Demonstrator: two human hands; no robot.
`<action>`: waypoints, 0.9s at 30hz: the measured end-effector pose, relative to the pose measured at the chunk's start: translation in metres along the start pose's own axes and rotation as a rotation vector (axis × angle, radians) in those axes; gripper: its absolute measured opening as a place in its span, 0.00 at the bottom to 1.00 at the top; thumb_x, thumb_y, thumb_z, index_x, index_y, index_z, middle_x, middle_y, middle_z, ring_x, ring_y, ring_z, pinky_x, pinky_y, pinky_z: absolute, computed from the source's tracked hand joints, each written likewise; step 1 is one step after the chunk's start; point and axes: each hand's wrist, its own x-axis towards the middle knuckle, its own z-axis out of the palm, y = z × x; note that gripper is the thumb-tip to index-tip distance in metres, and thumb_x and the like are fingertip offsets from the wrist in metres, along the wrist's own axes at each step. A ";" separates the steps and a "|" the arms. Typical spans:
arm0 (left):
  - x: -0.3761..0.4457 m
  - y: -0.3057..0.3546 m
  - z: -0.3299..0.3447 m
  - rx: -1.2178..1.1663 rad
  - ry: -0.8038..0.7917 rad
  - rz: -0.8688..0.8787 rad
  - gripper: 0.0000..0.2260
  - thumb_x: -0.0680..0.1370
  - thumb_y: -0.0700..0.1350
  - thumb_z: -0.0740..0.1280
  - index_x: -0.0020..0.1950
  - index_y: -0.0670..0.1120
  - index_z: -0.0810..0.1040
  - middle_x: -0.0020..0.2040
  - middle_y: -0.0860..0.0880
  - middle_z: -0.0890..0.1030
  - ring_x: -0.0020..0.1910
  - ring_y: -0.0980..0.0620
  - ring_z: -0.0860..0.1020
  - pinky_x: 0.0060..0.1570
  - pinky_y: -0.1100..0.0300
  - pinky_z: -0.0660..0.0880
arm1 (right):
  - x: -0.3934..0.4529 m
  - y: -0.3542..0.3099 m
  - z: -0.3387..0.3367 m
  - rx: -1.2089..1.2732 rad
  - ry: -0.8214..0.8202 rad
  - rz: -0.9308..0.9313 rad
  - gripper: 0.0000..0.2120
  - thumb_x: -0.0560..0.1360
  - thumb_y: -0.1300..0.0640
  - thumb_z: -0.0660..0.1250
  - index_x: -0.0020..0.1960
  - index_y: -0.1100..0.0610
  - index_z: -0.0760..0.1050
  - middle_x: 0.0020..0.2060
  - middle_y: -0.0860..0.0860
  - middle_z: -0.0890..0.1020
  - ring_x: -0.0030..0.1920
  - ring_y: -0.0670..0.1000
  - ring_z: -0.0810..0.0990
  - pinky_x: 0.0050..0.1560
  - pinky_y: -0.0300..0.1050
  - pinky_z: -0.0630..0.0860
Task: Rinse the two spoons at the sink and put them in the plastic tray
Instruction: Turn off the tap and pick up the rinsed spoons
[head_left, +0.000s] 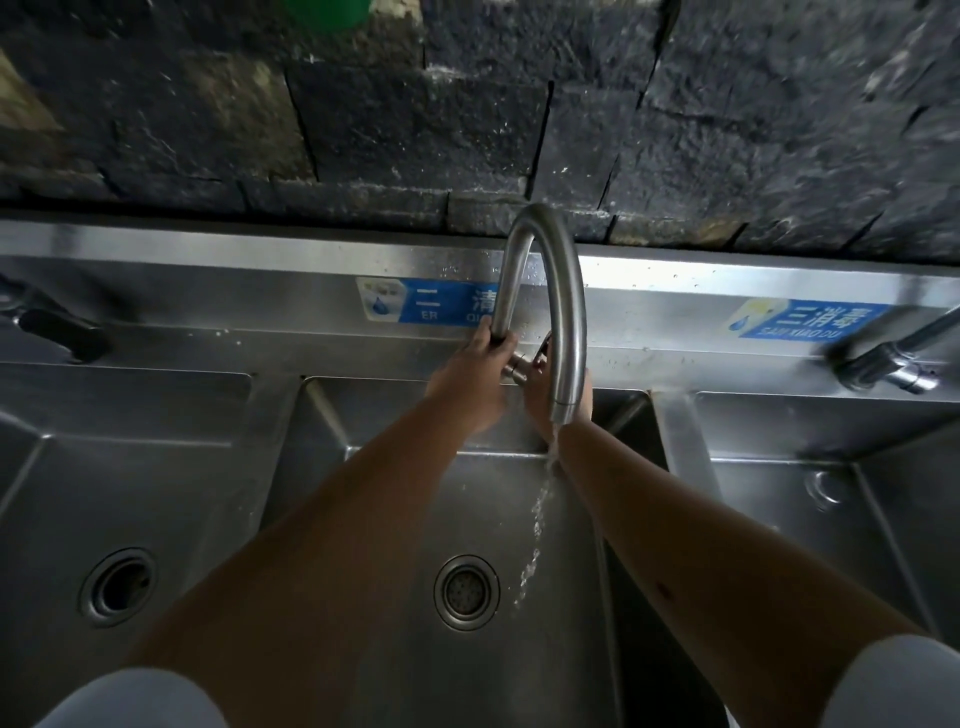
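A curved steel faucet arches over the middle sink basin. My left hand is wrapped around the base of the faucet's pipe. My right hand reaches behind the spout to the tap handle and is partly hidden by the spout. A thin stream of water falls from the spout past my right wrist toward the drain. Neither the spoons nor the plastic tray are in view.
A left basin with its own drain and a right basin flank the middle one. Another tap sits at the right and a black handle at the left. A dark stone wall rises behind.
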 end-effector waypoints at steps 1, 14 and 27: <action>0.000 0.000 0.000 0.024 -0.041 0.004 0.40 0.73 0.44 0.69 0.78 0.59 0.49 0.81 0.50 0.39 0.78 0.40 0.55 0.67 0.38 0.68 | -0.002 -0.001 -0.004 -0.080 -0.018 0.002 0.09 0.80 0.61 0.65 0.59 0.60 0.72 0.43 0.55 0.82 0.43 0.56 0.85 0.44 0.54 0.85; -0.099 0.035 0.004 0.068 -0.006 0.019 0.28 0.77 0.48 0.63 0.75 0.54 0.57 0.78 0.43 0.59 0.77 0.40 0.54 0.73 0.39 0.58 | -0.082 0.005 -0.038 -0.587 -0.314 -0.300 0.29 0.75 0.53 0.69 0.73 0.56 0.65 0.73 0.55 0.71 0.72 0.55 0.69 0.69 0.54 0.72; -0.245 0.057 0.022 0.167 -0.047 -0.015 0.36 0.75 0.63 0.59 0.78 0.53 0.48 0.80 0.42 0.47 0.79 0.39 0.47 0.73 0.40 0.54 | -0.224 0.066 -0.090 -0.756 -0.414 -0.294 0.50 0.69 0.29 0.63 0.79 0.43 0.39 0.81 0.51 0.41 0.80 0.55 0.40 0.75 0.63 0.48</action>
